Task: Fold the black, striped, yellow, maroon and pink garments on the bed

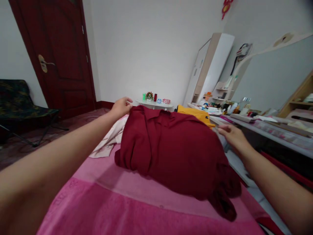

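A dark red long-sleeved shirt point(176, 150) with a collar spreads, bulging and creased, over the pink bed cover point(107, 215). One bunched cuff hangs toward me at its lower right. My left hand point(122, 107) is at the shirt's upper left corner, its fingers curled closed on the cloth. Just beyond the shirt's right edge is my right hand point(231, 133), fingers pointing left. Blur hides whether those fingertips pinch any fabric. Behind the shirt lie a pale pink garment point(107, 140) on the left and a yellow garment point(195, 113) on the right.
Along the right runs a dressing table point(276, 130) crowded with bottles, under a large mirror point(281, 75). A small white shelf table point(154, 104) with ornaments stands by the far wall. At left are a folding chair point(24, 98) and a dark red door point(53, 49).
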A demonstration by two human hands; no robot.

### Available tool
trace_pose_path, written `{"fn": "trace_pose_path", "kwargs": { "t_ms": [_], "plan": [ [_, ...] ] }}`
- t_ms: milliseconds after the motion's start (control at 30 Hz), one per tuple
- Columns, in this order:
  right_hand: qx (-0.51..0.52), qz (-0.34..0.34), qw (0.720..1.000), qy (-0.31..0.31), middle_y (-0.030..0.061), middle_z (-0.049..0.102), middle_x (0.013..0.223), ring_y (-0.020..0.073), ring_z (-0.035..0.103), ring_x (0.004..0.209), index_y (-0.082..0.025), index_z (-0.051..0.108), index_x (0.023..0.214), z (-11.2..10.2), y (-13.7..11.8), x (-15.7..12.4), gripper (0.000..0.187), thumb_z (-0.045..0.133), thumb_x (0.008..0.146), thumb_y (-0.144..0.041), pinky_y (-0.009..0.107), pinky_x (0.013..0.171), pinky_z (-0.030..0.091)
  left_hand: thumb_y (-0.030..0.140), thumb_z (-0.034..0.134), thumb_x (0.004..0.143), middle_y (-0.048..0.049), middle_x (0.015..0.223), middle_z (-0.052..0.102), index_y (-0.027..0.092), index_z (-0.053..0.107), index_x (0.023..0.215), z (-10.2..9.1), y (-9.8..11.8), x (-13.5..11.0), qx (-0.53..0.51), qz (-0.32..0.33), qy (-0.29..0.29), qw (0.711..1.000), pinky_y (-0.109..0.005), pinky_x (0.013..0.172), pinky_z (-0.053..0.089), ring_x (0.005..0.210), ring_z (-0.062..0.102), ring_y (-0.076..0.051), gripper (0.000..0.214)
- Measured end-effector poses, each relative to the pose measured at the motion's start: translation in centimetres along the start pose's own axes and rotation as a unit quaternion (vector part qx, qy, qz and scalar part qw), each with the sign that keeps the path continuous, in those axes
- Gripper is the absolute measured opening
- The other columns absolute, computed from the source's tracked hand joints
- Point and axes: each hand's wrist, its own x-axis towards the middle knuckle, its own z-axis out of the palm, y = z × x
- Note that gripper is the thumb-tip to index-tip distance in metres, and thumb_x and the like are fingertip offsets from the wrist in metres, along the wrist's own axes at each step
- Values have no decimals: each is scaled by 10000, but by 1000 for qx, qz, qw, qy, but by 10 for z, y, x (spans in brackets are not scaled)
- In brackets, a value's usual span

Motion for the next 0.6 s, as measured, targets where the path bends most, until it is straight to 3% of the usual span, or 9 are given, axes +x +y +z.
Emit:
{"fn": "trace_pose_path", "kwargs": {
  "t_ms": [67,167,233,333,467,600],
  "plan": [
    [10,-19,999,-47,201,656,1038,220,615,913,-68,623,1015,21,9,-20,303,531,803,-264,346,823,423,176,557,771,-53,889,657,129,625,952,22,-20,-8,18,12,-29,999,-312,779,479,803,617,-181,199],
    [42,-104,981,-159,90,653,1054,226,593,1004,-194,635,954,39,23,-81,208,543,794,-291,368,924,409,271,559,796,-68,1015,624,168,619,1020,45,-52,-60,24,101,-118,988,-320,853,454,925,589,-198,254],
    [56,-128,964,-228,61,643,1048,217,583,1025,-223,639,913,44,25,-126,168,542,796,-293,356,946,407,355,553,815,-64,1044,599,192,618,1006,50,-65,-105,30,150,-155,976,-328,888,433,980,563,-208,259],
    [47,-149,939,-307,54,619,1059,202,573,1028,-235,635,894,44,18,-172,148,511,824,-276,326,932,413,456,567,808,-63,1011,589,210,601,998,46,-73,-161,71,158,-195,965,-328,847,434,945,561,-217,313],
    [-8,-147,930,-338,64,608,1061,188,599,928,-228,585,1042,54,7,-185,236,459,845,-256,313,849,445,510,553,810,-27,848,606,224,534,1080,42,-76,-189,98,123,-259,953,-293,679,434,761,581,-192,393],
    [-112,-126,928,-332,72,629,1027,198,624,833,-200,406,1314,82,-13,-169,545,542,790,-268,300,722,445,580,563,772,-59,972,616,230,478,1147,51,-66,-189,129,114,-234,957,-309,680,430,847,595,-231,520]
  ]
}}
